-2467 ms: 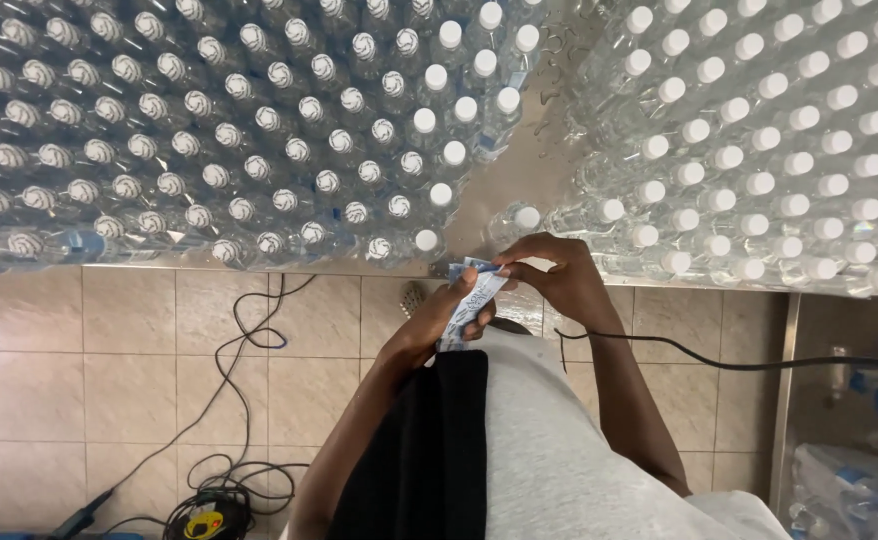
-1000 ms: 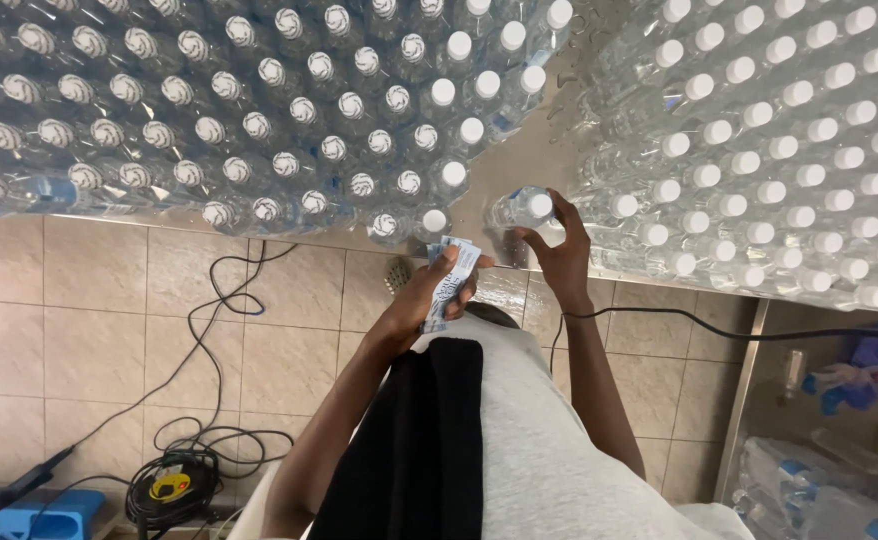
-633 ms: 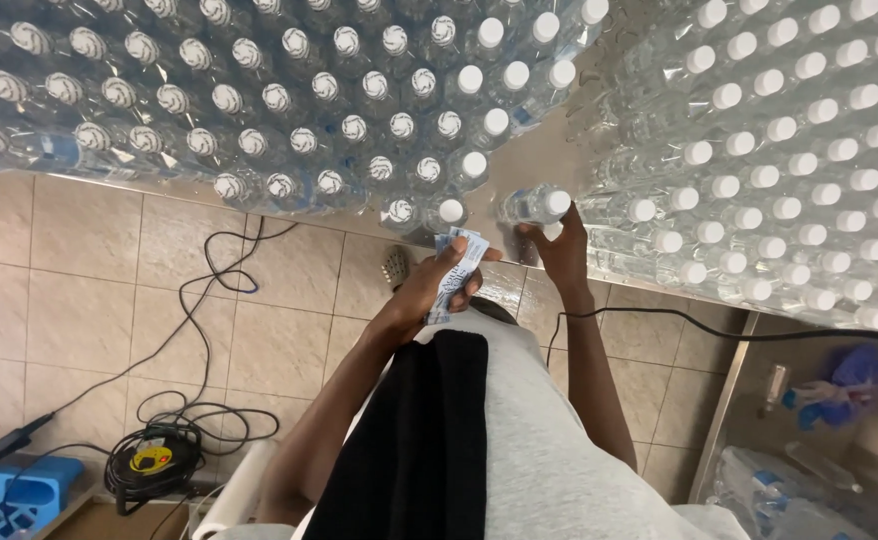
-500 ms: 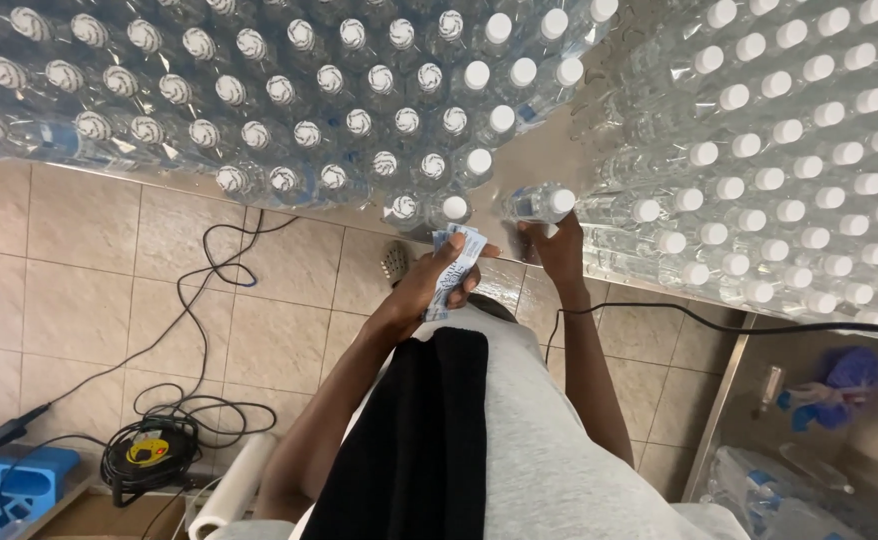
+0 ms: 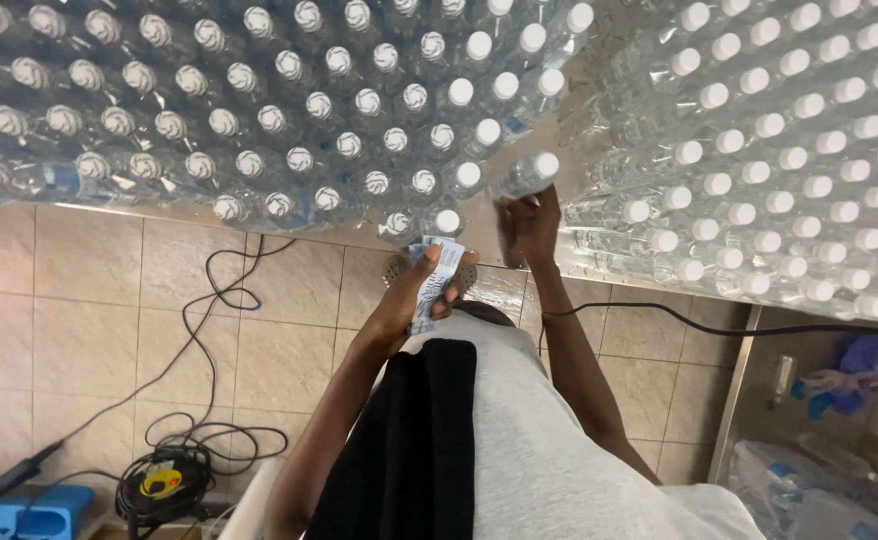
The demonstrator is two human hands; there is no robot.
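My left hand (image 5: pixel 414 295) grips a small stack of white and blue paper labels (image 5: pixel 433 280) just below the table's edge. My right hand (image 5: pixel 529 225) is closed around one clear plastic bottle with a white cap (image 5: pixel 524 175), standing in the gap between two large groups of bottles. To the left is a dense block of clear bottles with wrapped caps (image 5: pixel 259 110). To the right stands a block of clear bottles with plain white caps (image 5: pixel 779 150). Both arms reach up from my grey and black top.
Beige tiled floor (image 5: pixel 89 290) lies below, with black cables (image 5: pixel 219 300) and a coiled cable reel (image 5: pixel 164 485). A blue crate (image 5: pixel 19 510) sits at the bottom left. A black cable (image 5: pixel 719 325) runs right. Packed bottles (image 5: pixel 809 490) and blue objects lie at the bottom right.
My right hand left the labels, reached to a single bottle in the gap and closed on it. My left hand kept the labels. The view shifted slightly.
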